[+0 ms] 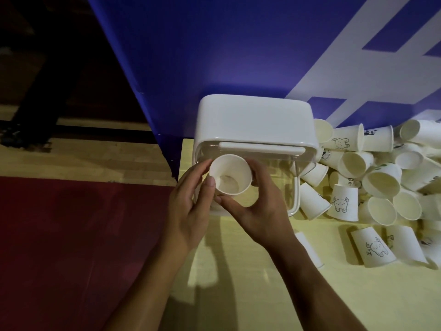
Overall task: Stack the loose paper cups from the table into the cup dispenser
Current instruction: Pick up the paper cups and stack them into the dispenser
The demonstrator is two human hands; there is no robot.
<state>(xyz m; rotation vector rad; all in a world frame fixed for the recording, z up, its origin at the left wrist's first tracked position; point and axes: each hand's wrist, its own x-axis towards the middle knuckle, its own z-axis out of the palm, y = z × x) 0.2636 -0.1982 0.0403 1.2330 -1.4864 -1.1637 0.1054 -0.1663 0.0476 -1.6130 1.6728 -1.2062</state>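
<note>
We're holding the cup [230, 174] right at the clear front part of the dispenser [253, 120], mouth facing up at us. We can't tell if its base is actually inside yet.

Room-wise, the dispenser is sitting at the far left corner of the table [262, 295], backing onto a blue board [214, 44]. The table's left edge is running just beside our left hand [191, 211], with a dark red mat [83, 235] down below it. On the right, the pile [381, 182] of loose cups is crowding right up against the dispenser's side, so that side is tight. The near part of the table, under our forearms, is giving us open space.

The dispenser is smooth plastic, a boxy rounded white top over a see-through lower part with a white bar across the front. The cups are plain white paper, tapered, some showing little cartoon prints. Most are lying on their sides, a few standing upside down. The table is a pale, matte yellowish surface.

Both hands are curling around the cup. The left thumb is pressing on the rim's left side with the fingers spread behind it. The right hand [260, 206] is wrapping the right side, its thumb lying under the near edge.
</note>
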